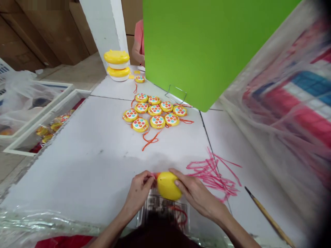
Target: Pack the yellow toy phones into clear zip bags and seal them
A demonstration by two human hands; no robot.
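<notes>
A smooth yellow chick-like toy [169, 187] is held up with its plain rounded side showing. My right hand [198, 193] grips it from the right, thumb and fingers closed on its edge. At its left, by an orange part, my left hand [139, 189] pinches a thin pink strip. Below the toy is a clear plastic tray [187, 212] with an orange cord [182, 212] in it; the tray's contents are partly hidden. To the right lies a tangle of loose pink strips [209, 174]. Several finished-looking yellow toys with coloured buttons [155, 110] sit farther back, some with orange cords.
A large green board [207, 48] stands at the back right, beside a wire stand [177, 93]. Yellow-and-white containers [117, 65] are stacked by the pillar. A wooden-handled tool [269, 217] lies right. White crates [69, 100] stand left. Another person's arm [138, 51] shows behind.
</notes>
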